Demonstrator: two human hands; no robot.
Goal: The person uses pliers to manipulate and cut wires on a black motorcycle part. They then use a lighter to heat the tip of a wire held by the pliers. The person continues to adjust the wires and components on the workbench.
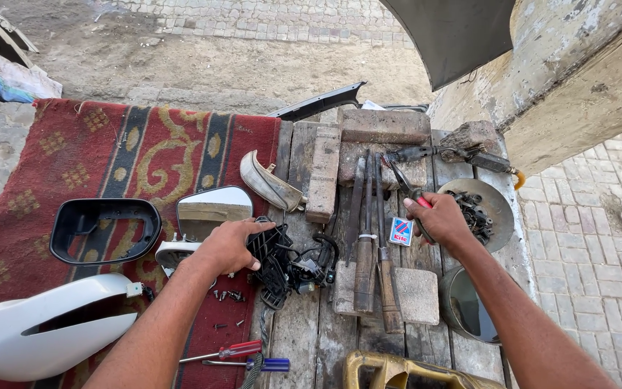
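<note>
Black plastic mirror bracket (pixel 275 256) under your left hand (pixel 228 245) looks brittle; right hand (pixel 440 220) clasps red-handled pliers (pixel 410 193).

On the rug (pixel 109 151), the mirror glass (pixel 214 210) lies right of the mirror frame (pixel 104 229) (mirror cover (pixel 44 328) nearer); files (pixel 370 238) lie on planks (pixel 304 324).

Two hands, left (pixel 228 245) and right (pixel 437 220), are showing. Two screwdrivers (pixel 235 353) are lying on one rug (pixel 109 151). Three files (pixel 368 238) are lying on the bench (pixel 304 324); two mirror housings (pixel 106 230) are resting alongside.
</note>
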